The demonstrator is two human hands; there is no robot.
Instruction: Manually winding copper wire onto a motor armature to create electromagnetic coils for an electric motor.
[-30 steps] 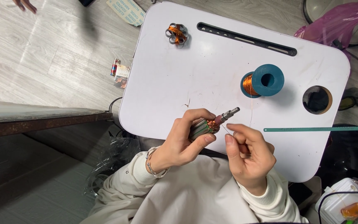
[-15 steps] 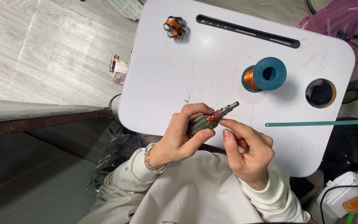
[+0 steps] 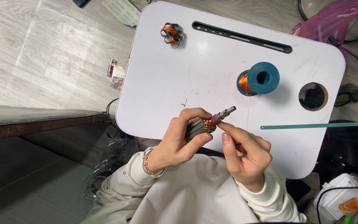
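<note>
Copper windings glint on the small motor armature (image 3: 204,125) that sits just below the middle of the frame, lifted a little above the near edge of the white counter (image 3: 212,70). The left hand (image 3: 183,139) is closed around its grey-green core, fingers curled over the top and thumb pressed beneath, so that the steel shaft points up and to the right, clear of the palm; held this way, the wound end is turned toward the other hand. The right hand (image 3: 245,151) comes in from the lower right with its wrist bent, index finger and thumb pinched together at the copper end, the remaining fingers folded loosely; whether a fine wire runs between those fingertips is too small to tell. A teal spool of copper wire (image 3: 258,79) lies on its side right of centre, near enough to feed from. A small wound part (image 3: 172,34) rests at the upper left of the counter, and a thin green strip (image 3: 318,125) pokes in from the right edge.
</note>
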